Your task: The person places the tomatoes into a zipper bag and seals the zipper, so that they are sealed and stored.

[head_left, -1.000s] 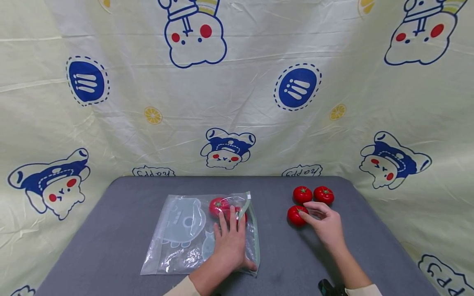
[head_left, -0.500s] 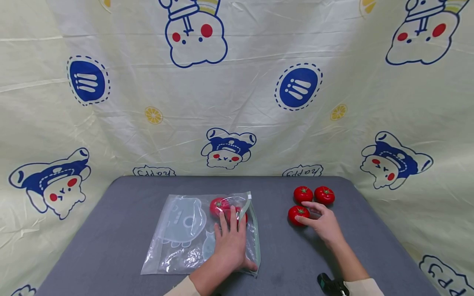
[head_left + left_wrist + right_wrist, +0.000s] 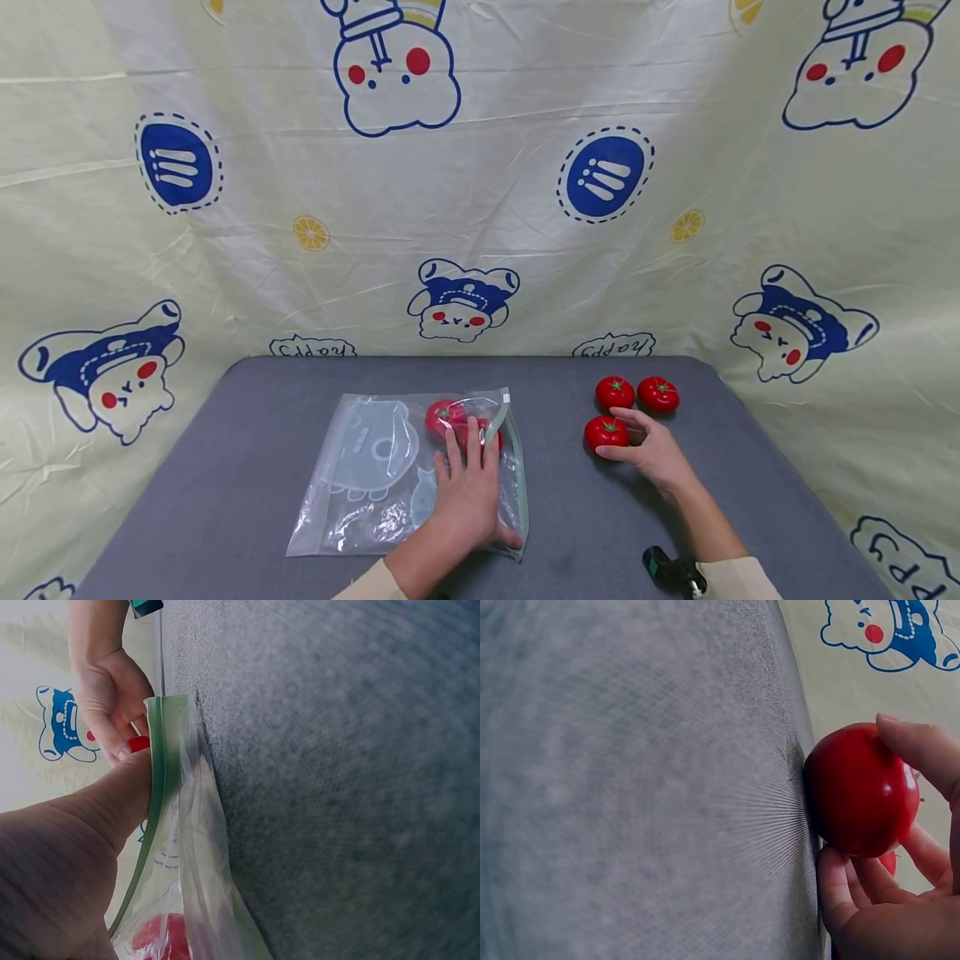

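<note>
A clear zip bag (image 3: 322,529) with pale cartoon prints and a green zip strip (image 3: 155,765) lies flat on the table. Two red tomatoes show inside it, one whole tomato (image 3: 444,415) and one partly covered by fingers. My left hand (image 3: 467,500) rests on the bag near its zip end, fingers straight and spread. To the right, my right hand (image 3: 660,454) holds the nearest of three loose tomatoes (image 3: 859,791), thumb on one side and curled fingers on the other. That tomato sits at the table surface.
Behind the held tomato are two more, a left tomato (image 3: 615,392) and a right tomato (image 3: 658,395). The grey table (image 3: 555,517) ends at a printed curtain (image 3: 525,283). A black device (image 3: 663,571) is at the right wrist.
My right thumb has slid along the near side of the front tomato, and the fingers have settled around it. The left hand and the bag have stayed in place.
</note>
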`<state>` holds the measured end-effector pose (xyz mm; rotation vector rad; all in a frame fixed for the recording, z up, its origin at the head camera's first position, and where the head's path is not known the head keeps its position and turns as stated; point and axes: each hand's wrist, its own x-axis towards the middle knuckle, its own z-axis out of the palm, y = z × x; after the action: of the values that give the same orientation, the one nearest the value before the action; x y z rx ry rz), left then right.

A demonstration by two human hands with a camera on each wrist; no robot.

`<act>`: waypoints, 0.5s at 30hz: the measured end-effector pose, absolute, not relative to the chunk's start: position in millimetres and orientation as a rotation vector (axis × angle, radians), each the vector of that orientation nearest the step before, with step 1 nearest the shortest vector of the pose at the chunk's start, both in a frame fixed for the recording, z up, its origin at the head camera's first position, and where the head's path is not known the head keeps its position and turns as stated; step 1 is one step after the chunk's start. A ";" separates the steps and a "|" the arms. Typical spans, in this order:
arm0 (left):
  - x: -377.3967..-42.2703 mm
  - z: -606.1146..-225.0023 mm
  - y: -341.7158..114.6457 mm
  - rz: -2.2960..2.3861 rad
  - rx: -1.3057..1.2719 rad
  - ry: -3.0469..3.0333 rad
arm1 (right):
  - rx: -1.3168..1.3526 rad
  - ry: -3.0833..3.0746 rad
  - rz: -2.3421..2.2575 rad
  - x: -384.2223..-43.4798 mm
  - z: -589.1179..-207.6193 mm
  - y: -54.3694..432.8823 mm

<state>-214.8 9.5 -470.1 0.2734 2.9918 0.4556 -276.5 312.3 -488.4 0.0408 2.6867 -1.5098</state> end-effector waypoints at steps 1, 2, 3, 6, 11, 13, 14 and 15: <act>-215.0 -470.6 9.6 0.460 0.273 2.990 | 0.040 2.685 -1.509 -276.9 -488.6 312.5; -215.1 -470.9 9.7 0.461 0.272 2.988 | 0.038 2.682 -1.508 -277.2 -488.8 312.7; -215.4 -471.3 9.8 0.467 0.271 2.986 | 0.037 2.679 -1.509 -277.4 -488.8 312.7; -216.3 -471.9 10.4 0.480 0.263 2.976 | 0.039 2.676 -1.503 -277.2 -488.4 312.7; -216.8 -472.6 11.1 0.490 0.253 2.966 | 0.055 2.656 -1.504 -275.7 -488.1 312.5; -216.6 -472.7 11.3 0.494 0.252 2.961 | 0.069 2.645 -1.509 -275.1 -488.4 312.5; -216.6 -472.7 11.3 0.495 0.252 2.958 | 0.077 2.637 -1.515 -274.8 -488.5 312.4; -216.8 -472.8 11.3 0.496 0.252 2.956 | 0.085 2.632 -1.520 -274.5 -488.5 312.4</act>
<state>-216.8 11.3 -472.8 0.2518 2.9561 0.4957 -274.5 312.4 -488.5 0.0846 2.6316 -1.5199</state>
